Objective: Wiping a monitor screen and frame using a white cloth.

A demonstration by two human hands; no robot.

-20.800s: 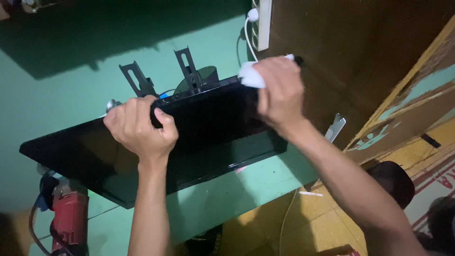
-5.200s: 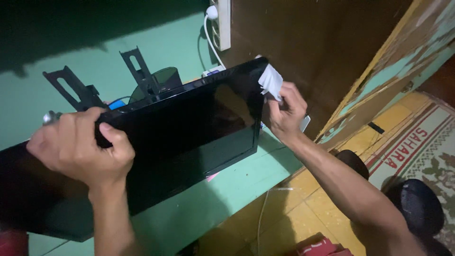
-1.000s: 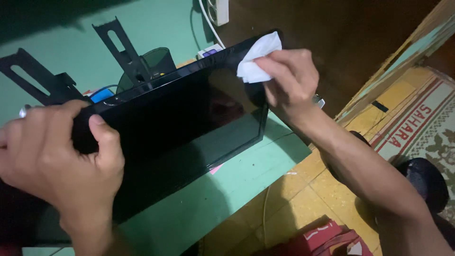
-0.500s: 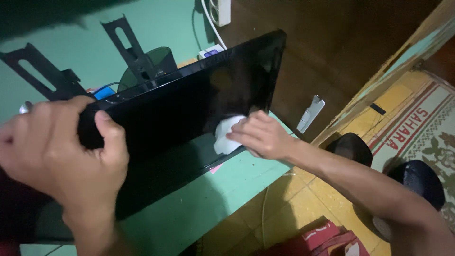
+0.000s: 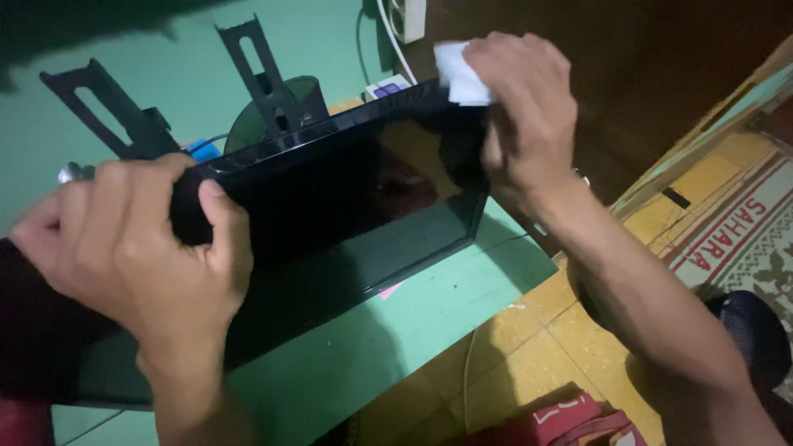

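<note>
A black flat screen (image 5: pixel 330 215) stands tilted on a green table (image 5: pixel 347 363). My left hand (image 5: pixel 140 239) grips the screen's top edge near the left. At the screen's upper right corner my right hand (image 5: pixel 524 107) presses a crumpled white cloth (image 5: pixel 458 62) against the frame. Two black slotted mounting brackets (image 5: pixel 264 74) rise behind the screen.
A white power strip (image 5: pixel 409 12) with a white cable hangs on the green wall. A dark wooden panel (image 5: pixel 644 58) stands to the right. Below lie a yellow tiled floor (image 5: pixel 529 347), a patterned mat (image 5: pixel 735 231), a dark round object (image 5: pixel 756 339) and something red (image 5: pixel 570 421).
My right hand with the cloth went from the screen's upper right corner down to its lower right part, then back up to the corner. My left hand kept its grip.
</note>
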